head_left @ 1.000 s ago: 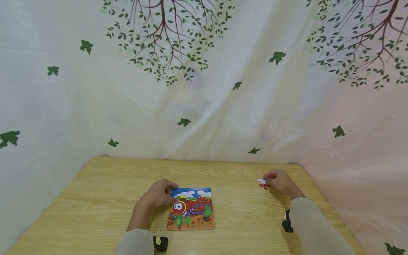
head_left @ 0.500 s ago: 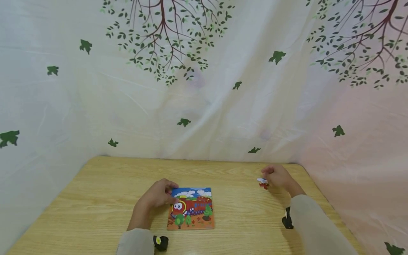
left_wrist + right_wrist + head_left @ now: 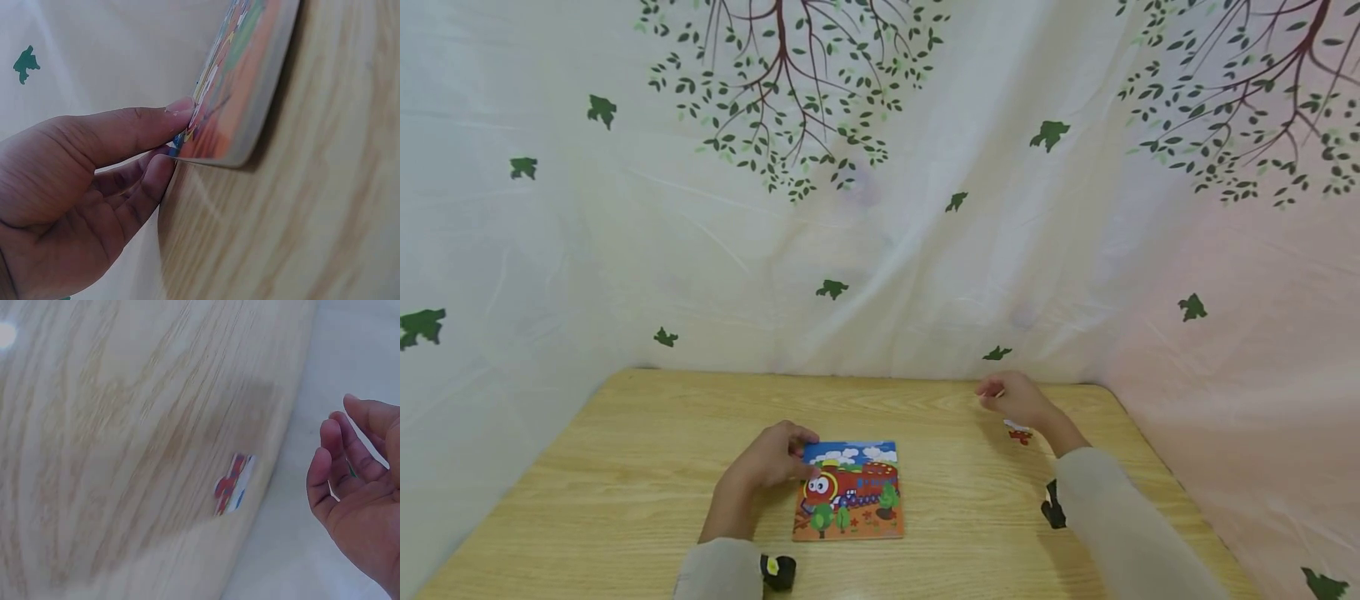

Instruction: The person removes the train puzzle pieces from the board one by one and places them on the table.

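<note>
A square train puzzle (image 3: pixel 857 479) with a red engine, blue sky and green trees lies on the table. My left hand (image 3: pixel 769 457) holds it at its left edge. In the left wrist view the thumb of that hand (image 3: pixel 94 162) presses on the picture side of the puzzle (image 3: pixel 234 106), and the fingers are at its edge. A loose puzzle piece (image 3: pixel 1019 435), red with white and blue, rests farther right; the right wrist view shows this piece (image 3: pixel 234 485) flat on the wood. Above and left of it hovers my right hand (image 3: pixel 1018 398), fingers loosely bent, holding nothing (image 3: pixel 356 475).
The wooden table (image 3: pixel 955 517) has rounded far corners. Behind it hangs a pale curtain (image 3: pixel 880 275) printed with branches and leaves. Black straps with small devices show at the left cuff (image 3: pixel 778 572) and right cuff (image 3: pixel 1053 504).
My right hand has lifted off the loose puzzle piece and moved left and away toward the far edge, leaving the piece on the table. The left hand and train puzzle stay put.
</note>
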`<state>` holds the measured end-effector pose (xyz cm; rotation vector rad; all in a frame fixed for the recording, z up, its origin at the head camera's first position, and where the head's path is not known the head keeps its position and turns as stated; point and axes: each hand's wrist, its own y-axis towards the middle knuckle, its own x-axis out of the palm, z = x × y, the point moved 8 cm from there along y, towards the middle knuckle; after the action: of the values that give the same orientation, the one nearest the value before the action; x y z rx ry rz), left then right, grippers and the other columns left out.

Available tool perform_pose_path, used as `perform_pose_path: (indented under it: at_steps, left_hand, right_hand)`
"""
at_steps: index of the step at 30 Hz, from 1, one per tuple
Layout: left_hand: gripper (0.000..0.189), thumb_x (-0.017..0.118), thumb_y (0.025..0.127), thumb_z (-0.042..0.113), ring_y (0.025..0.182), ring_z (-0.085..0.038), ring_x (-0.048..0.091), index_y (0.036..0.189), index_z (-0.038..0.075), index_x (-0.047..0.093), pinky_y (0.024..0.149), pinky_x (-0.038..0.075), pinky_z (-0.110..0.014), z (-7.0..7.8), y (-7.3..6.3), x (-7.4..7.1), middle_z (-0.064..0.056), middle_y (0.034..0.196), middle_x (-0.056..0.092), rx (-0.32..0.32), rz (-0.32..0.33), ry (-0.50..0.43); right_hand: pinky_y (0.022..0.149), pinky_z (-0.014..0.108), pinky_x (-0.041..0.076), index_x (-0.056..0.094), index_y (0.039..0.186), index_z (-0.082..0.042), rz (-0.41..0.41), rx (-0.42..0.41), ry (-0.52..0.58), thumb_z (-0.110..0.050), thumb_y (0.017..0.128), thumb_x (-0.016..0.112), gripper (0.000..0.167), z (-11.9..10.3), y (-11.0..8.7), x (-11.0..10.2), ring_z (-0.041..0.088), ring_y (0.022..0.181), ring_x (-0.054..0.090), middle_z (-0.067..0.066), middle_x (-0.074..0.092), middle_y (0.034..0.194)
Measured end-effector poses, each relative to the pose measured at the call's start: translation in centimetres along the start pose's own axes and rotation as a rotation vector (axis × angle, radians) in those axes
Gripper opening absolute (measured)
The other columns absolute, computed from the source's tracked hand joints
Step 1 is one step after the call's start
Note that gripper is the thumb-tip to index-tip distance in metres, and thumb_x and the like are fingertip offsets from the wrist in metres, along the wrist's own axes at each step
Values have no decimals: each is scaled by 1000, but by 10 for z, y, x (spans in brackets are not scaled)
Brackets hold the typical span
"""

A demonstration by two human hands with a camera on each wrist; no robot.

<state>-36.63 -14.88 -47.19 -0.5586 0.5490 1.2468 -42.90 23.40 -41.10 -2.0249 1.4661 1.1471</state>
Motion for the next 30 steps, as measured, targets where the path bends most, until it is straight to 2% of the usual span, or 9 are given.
perform_pose_path:
  at_steps: [8, 15, 20, 30]
  left_hand:
    - [41, 89, 79, 8, 95, -21, 56, 118, 10, 74, 90, 50, -45, 0, 1, 0, -4, 105, 64, 1, 3, 3]
    - [41, 89, 79, 9, 95, -21, 56, 117, 10, 74, 90, 50, -45, -1, 1, 1, -3, 104, 63, 5, -2, -8]
    - [41, 89, 79, 9, 96, -21, 56, 117, 11, 74, 91, 50, -46, -1, 0, 2, -3, 104, 64, 0, -7, -8]
    - [41, 89, 79, 8, 96, -21, 57, 117, 10, 74, 92, 50, -46, 0, -1, 1, -3, 104, 65, -3, -3, -9]
  right_hand:
    - [79, 40, 55, 71, 113, 5, -73, -57, -16, -4, 97, 68, 18, -38, 15, 23, 23, 92, 67, 9, 71, 100]
    - [79, 37, 56, 72, 109, 4, -134, -184, -92, -4, 95, 68, 17, -67, 22, 49, 21, 90, 68, 7, 73, 96]
    - [77, 33, 55, 72, 108, 1, -190, -222, -151, -6, 96, 68, 14, -84, 23, 68, 17, 88, 67, 3, 72, 95]
    - [76, 32, 53, 73, 105, -5, -304, -283, -191, -7, 97, 67, 10, -117, 20, 109, 11, 82, 62, -1, 68, 89]
